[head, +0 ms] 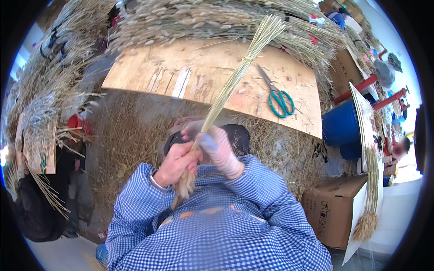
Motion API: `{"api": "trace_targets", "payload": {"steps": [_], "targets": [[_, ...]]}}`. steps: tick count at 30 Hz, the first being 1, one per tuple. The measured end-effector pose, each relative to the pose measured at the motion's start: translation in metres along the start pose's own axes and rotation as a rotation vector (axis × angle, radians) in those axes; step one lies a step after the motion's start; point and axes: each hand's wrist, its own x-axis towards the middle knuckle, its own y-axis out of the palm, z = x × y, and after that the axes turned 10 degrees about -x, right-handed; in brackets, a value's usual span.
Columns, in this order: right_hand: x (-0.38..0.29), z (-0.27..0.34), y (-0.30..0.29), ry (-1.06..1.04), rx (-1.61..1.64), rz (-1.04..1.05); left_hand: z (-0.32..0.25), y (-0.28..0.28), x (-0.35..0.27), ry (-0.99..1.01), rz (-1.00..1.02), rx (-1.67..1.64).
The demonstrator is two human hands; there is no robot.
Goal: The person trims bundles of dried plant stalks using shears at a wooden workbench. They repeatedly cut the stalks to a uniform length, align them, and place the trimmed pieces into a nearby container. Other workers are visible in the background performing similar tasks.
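My left hand [176, 162] is closed around a bundle of dried bunny-tail grass [228, 87], just above its fluffy heads [185, 185], which point down toward my chest. The stems slant up and right over the wooden board, and a thin yellowish tie [247, 59] circles them near their cut ends. My right hand [222, 149], in a striped glove or finger covering, is at the stems just above my left hand. Motion blurs its fingers, so its grip is unclear. Scissors with teal handles [280, 101] lie on the board [142, 67], right of the bundle.
Piled dried grass bundles [190, 17] line the board's far side. To my right are a blue barrel [340, 122], a cardboard box [334, 210] and another tied bundle [371, 189] on a white panel. Loose straw [125, 135] litters the floor. A person [40, 203] sits at left.
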Motion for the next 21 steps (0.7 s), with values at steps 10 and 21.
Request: {"api": "trace_targets", "payload": {"steps": [10,21], "targets": [[0.071,0.052,-0.066,0.03,0.463,-0.449,0.018,0.026,-0.008,0.366,-0.052,0.766],[0.078,0.082,-0.108,-0.119,0.657,-0.029,-0.017,0.009,0.008,0.06,0.307,0.585]]}}
